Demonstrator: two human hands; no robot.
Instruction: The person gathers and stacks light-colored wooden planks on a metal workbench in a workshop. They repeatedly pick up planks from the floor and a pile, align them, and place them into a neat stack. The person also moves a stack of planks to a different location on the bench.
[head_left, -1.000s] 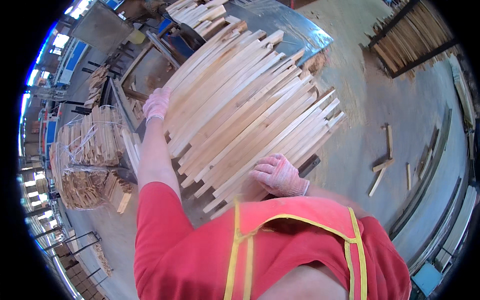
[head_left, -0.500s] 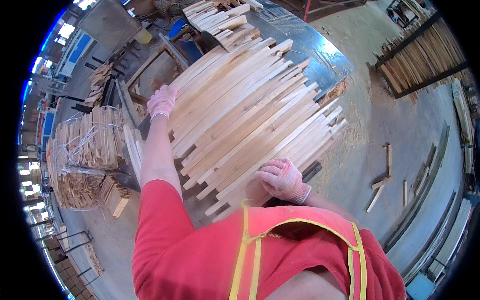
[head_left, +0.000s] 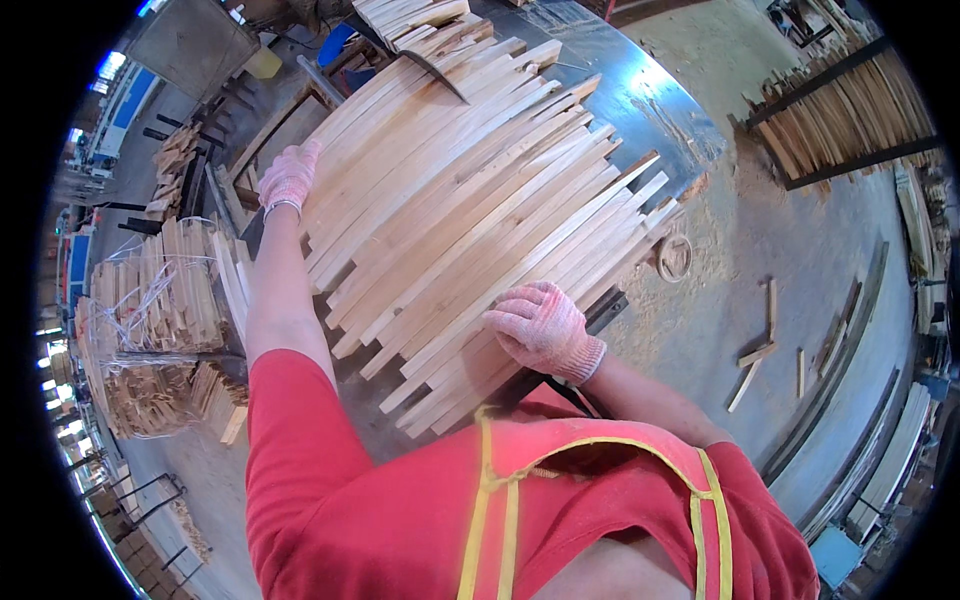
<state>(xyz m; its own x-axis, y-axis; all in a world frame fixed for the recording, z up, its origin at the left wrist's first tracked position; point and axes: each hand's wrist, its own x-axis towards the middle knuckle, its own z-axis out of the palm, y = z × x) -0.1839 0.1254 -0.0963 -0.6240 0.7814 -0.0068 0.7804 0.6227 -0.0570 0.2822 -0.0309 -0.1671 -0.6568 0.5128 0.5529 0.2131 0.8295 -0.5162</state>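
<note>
Pale wooden strips (head_left: 450, 200) lie side by side, overlapping the near left edge of a shiny metal surface (head_left: 630, 85) in view; what carries them is mostly hidden. The gloved left hand (head_left: 289, 175) touches their left edge, fingers together, while the gloved right hand (head_left: 540, 328) lies, fingers bent and together, over their near right corner beside a dark bar (head_left: 607, 310); whether either clamps a strip, I cannot tell.

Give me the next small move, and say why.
Perhaps press the pink-gloved right hand toward the pink-gloved left hand, snugging the layer of long pale wooden strips: the hands sit at opposite sides of it, and the strips lie side by side with no visible band.
</note>
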